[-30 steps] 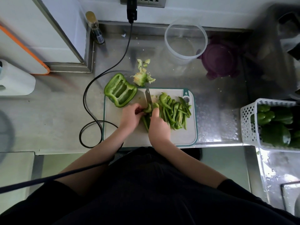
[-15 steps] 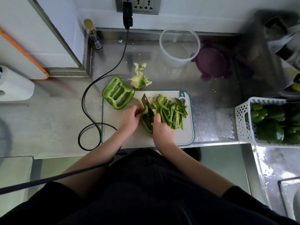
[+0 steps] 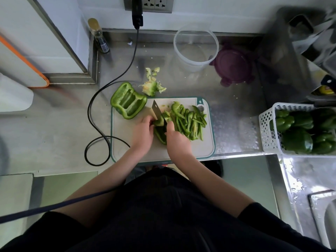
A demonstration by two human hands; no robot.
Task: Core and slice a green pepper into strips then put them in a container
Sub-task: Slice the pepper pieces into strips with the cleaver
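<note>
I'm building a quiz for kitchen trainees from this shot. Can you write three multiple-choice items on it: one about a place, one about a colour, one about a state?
1. Where does the uncut pepper half lie?
A. at the far left corner of the cutting board, partly over its edge
B. inside the white basket
C. inside the clear container

2. What colour is the lid beside the clear container?
A. orange
B. purple
C. white

3. What is in the clear container?
A. pepper strips
B. whole peppers
C. no pepper at all

Key: 1 A, the half sits at the board's far left corner, overhanging onto the counter. 2 B, the round lid to the container's right is purple. 3 C, the cut strips all lie on the board, to the right of the knife.
</note>
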